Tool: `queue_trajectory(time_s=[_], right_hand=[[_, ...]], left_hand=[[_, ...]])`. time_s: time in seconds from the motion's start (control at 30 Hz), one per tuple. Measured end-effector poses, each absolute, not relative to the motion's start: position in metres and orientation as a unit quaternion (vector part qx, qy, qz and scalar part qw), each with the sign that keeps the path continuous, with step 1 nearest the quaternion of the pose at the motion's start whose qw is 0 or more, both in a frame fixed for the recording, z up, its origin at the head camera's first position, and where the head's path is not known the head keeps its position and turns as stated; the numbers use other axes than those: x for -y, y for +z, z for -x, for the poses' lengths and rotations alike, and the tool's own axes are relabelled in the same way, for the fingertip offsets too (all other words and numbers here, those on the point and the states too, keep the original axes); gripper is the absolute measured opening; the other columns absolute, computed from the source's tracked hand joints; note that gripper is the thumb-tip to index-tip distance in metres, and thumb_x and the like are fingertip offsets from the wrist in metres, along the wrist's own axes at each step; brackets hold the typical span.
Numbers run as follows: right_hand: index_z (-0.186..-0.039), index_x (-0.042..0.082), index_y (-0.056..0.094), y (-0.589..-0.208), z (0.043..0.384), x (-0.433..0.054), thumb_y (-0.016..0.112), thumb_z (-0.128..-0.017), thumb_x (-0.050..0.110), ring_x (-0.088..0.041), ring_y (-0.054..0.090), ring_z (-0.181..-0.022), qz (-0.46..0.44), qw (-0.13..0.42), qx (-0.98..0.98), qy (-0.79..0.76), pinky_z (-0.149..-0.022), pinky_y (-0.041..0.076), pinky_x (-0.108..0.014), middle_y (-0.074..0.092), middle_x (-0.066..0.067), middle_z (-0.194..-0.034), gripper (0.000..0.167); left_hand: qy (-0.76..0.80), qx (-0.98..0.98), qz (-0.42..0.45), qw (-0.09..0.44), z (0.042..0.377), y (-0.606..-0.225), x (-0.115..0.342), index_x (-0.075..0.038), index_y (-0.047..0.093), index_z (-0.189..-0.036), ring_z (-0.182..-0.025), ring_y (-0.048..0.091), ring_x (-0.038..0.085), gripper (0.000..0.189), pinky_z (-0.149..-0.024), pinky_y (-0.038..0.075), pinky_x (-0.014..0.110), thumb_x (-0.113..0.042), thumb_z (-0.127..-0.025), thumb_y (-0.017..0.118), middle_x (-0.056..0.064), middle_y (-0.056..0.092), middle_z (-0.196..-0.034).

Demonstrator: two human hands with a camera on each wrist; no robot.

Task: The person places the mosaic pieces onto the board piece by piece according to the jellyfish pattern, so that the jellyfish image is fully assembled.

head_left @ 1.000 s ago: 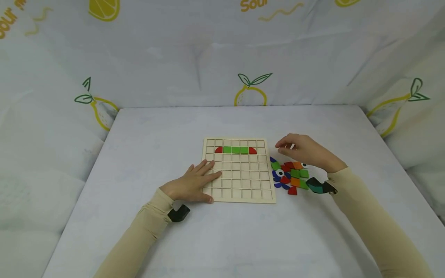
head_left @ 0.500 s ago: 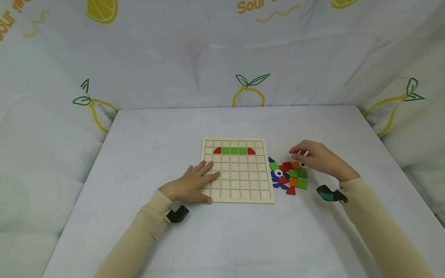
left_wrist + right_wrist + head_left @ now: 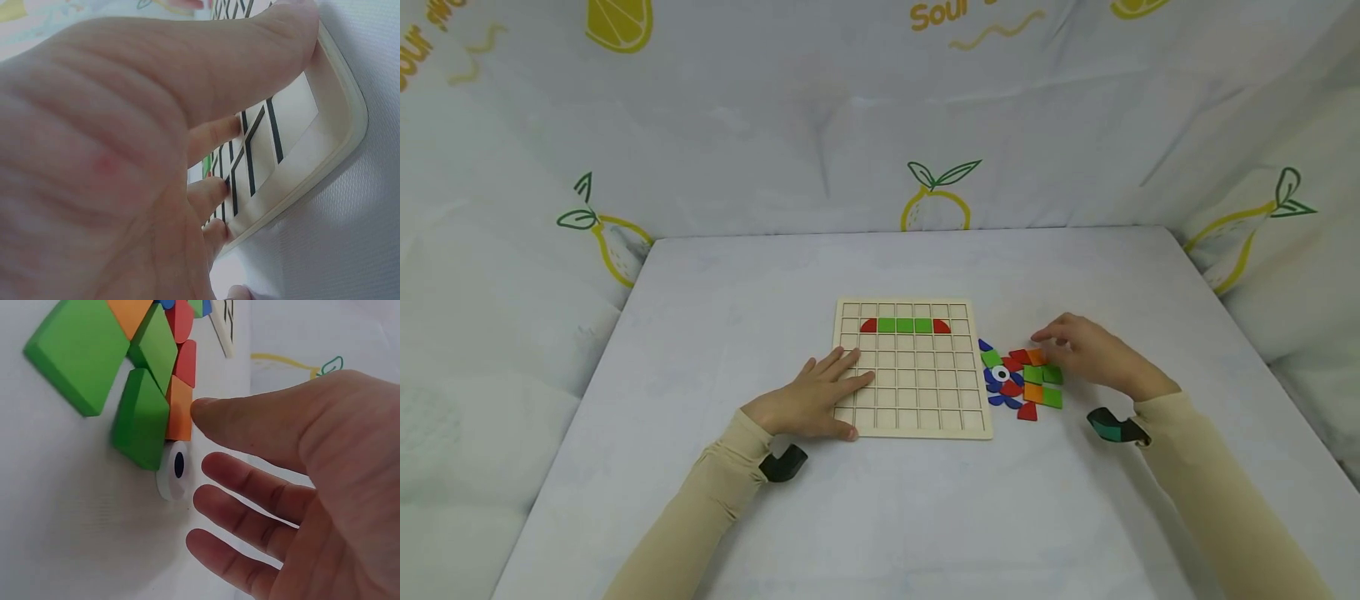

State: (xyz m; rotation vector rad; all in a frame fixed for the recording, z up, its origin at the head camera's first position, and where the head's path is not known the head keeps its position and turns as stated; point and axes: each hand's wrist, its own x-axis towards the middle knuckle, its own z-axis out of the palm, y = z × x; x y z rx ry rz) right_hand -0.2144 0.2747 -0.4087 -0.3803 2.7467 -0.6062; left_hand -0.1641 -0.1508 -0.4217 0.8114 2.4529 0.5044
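Observation:
My left hand rests with spread fingers on the left edge of the pale wooden grid board. Near the board's top runs a row of green squares between two red quarter-round pieces. To the right of the board, my right hand hovers low over the loose pieces, holding nothing visible. In the right wrist view its thumb tip is right at an orange piece, and the other fingertips are close to a white eye piece. A green piece lies beside these two.
Several flat pieces lie along the board's right side: orange and green squares, a red piece, blue pieces and another round eye piece. The white-covered table meets a lemon-print cloth at the back.
My right hand has moved right, away from the board, and come down over the far right pieces, hiding the eye piece in the head view. The left hand stays on the board.

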Motion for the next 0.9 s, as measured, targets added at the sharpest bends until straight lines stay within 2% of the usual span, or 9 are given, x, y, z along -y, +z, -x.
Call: queue_trajectory(time_s=[0.37,0.6,0.7,0.9], right_hand=[[-0.117,0.002,0.072,-0.414,0.213,-0.276,0.069,-0.095,0.01,-0.036,0.059,-0.108,0.15,0.137,-0.962,-0.18,-0.093,0.058,-0.055,0.064,-0.02,-0.116,0.024],[-0.116,0.002,0.068,-0.414,0.215,-0.274,0.067,-0.095,0.011,-0.038,0.057,-0.109,0.126,0.133,-0.967,-0.177,-0.092,0.057,-0.056,0.064,-0.019,-0.115,0.022],[-0.115,0.003,0.067,-0.414,0.217,-0.275,0.066,-0.097,0.014,-0.035,0.057,-0.106,0.113,0.137,-0.965,-0.195,-0.087,0.059,-0.05,0.065,-0.017,-0.113,0.022],[-0.11,0.005,0.066,-0.404,0.223,-0.275,0.065,-0.098,0.017,-0.027,0.059,-0.095,0.105,0.142,-0.955,-0.24,-0.077,0.056,-0.032,0.065,-0.014,-0.106,0.017]], left_hand=[[0.181,-0.902,-0.303,0.248,0.165,-0.423,0.151,-0.015,0.028,-0.161,-0.159,-0.004,0.038,0.088,-0.126,0.003,0.068,-0.038,-0.091,0.075,0.014,0.002,-0.172],[0.183,-0.902,-0.303,0.248,0.165,-0.423,0.151,-0.015,0.029,-0.161,-0.159,-0.004,0.039,0.087,-0.126,0.002,0.068,-0.038,-0.09,0.075,0.014,0.002,-0.172],[0.186,-0.901,-0.303,0.25,0.164,-0.422,0.151,-0.014,0.029,-0.161,-0.159,-0.004,0.039,0.087,-0.126,0.002,0.068,-0.037,-0.09,0.075,0.015,0.002,-0.172],[0.185,-0.901,-0.302,0.251,0.163,-0.42,0.151,-0.014,0.029,-0.161,-0.159,-0.004,0.039,0.087,-0.126,0.002,0.068,-0.037,-0.091,0.075,0.015,0.002,-0.172]])
